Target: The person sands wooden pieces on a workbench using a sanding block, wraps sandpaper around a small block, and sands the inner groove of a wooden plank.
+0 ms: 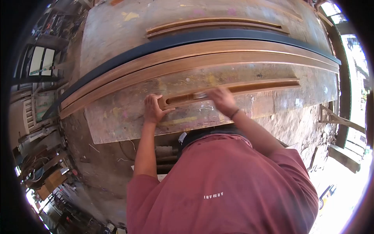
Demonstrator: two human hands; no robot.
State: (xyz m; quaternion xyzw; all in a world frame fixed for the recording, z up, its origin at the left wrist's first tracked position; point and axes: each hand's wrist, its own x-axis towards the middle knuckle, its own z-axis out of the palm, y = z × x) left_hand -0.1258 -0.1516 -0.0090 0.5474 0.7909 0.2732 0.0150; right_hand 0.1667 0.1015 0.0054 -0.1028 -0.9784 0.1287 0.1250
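Note:
A brown wooden piece with a long rounded groove (pixel 269 85) lies across the near part of the paint-stained table (pixel 117 126). At its left end my left hand (pixel 154 108) presses against it, thumb and fingers spread to either side. My right hand (pixel 223 100), blurred, is closed over the groove near the middle of the piece. A small pale, smeared object (pixel 200 95) shows at its fingertips, inside the groove; what it is I cannot make out.
Beyond the grooved piece lie long brown wooden strips (pixel 175 62) and a long dark blue bar (pixel 163 44). A second grooved piece (pixel 218 22) rests farther back. Cluttered items (pixel 46 171) fill the left side; a wooden bracket (pixel 339 119) stands at right.

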